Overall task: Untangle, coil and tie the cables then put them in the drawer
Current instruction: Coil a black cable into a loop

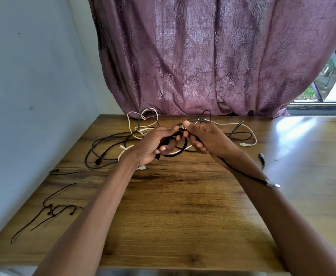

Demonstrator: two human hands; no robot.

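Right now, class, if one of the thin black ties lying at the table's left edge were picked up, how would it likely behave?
The black ties would probably flop: they lie in loose curves on the table. They look very thin, so likely light. Their curled ends may snag one another where they overlap.

No text, label, brand, number or sign can be read on anything in view.
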